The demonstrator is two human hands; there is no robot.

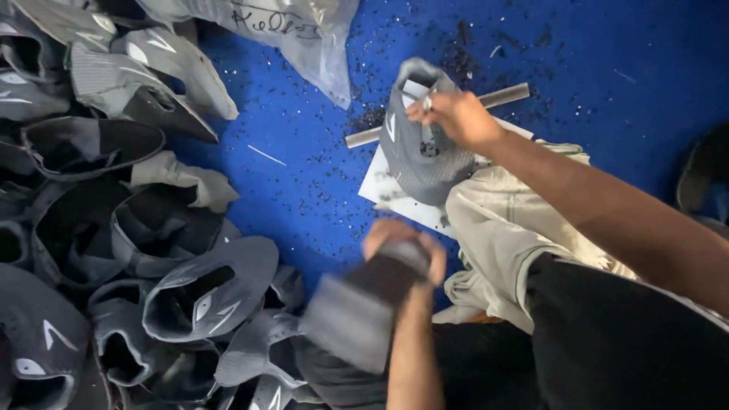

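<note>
Head view: right hand (454,115) pinches a soft, light grey shoe upper (422,152) by its collar; beside it, left hand (402,247) grips a blurred block (357,311)

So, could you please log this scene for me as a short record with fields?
Surface: blue mat strewn with dark specks
Right hand: pins a grey shoe upper on a white board
Left hand: holds a blurred dark block
Under the upper: metal bar
Left side: pile of grey shoe uppers
Top: clear plastic bag
</note>
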